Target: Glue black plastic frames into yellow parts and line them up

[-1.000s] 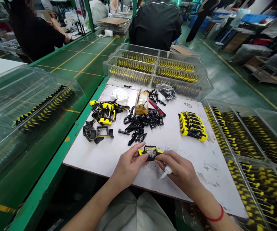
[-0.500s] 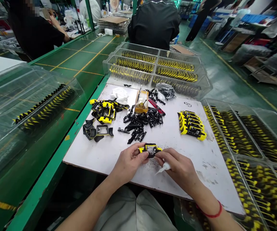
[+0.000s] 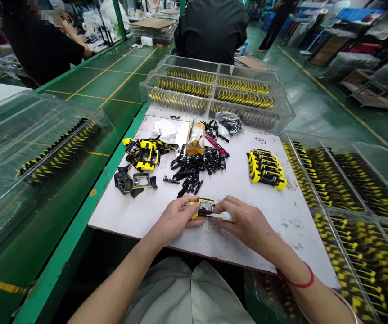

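Observation:
My left hand (image 3: pixel 177 219) grips the left end of a yellow-and-black part (image 3: pixel 206 206) above the front of the white board. My right hand (image 3: pixel 244 220) holds a small white bottle (image 3: pixel 226 216) with its thin tip pointing left at the part's lower edge; its fingertips are at the part's right end. Beyond the hands lies a heap of small black pieces (image 3: pixel 194 168). Yellow and black frames (image 3: pixel 148 155) and black frames (image 3: pixel 142 181) lie at the left. A row of yellow-and-black parts (image 3: pixel 267 168) stands at the right.
Clear trays of parts stand at the back (image 3: pixel 214 96), right (image 3: pixel 352 189) and left (image 3: pixel 62 148). On the white board (image 3: pixel 126 220) are an orange box (image 3: pixel 196 139), white tissue (image 3: pixel 164 130), red tweezers (image 3: pixel 217 146) and a plastic bag (image 3: pixel 229 123). People sit beyond.
The bottle's tip has swung up from pointing down at the board to the part's lower edge. Both hands and the part have shifted slightly left.

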